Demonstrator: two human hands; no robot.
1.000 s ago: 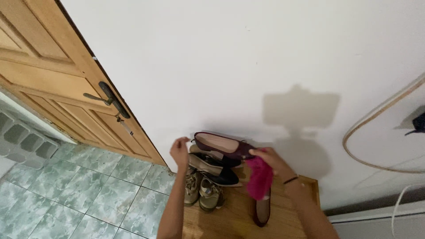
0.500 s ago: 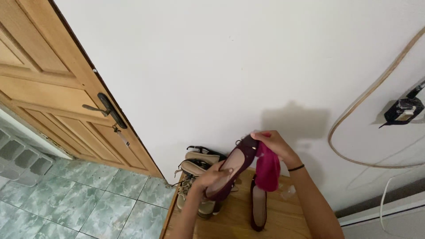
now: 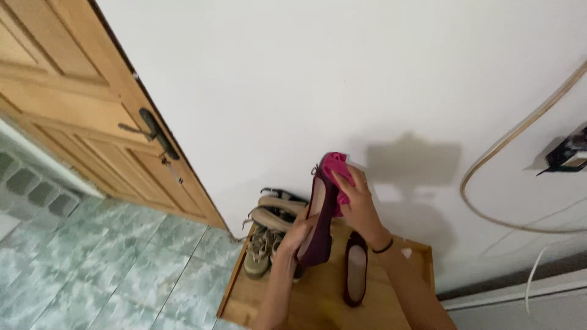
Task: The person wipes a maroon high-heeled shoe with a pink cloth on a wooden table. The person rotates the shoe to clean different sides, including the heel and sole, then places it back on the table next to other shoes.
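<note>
head view, two maroon flats (image 3: pixel 319 220), one pink cloth (image 3: pixel 336 168)

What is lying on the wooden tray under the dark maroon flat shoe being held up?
Below the raised maroon flat shoe, its matching maroon flat lies on the wooden tray, beside olive lace-up shoes. The left hand covers part of them.

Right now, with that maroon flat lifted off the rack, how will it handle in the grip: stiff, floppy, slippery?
The maroon flat probably weighs little: the left hand props it from below. It looks thin-soled, so it may flex if squeezed. The right hand presses a pink cloth against its toe, and it holds shape, so it is likely not floppy.
</note>
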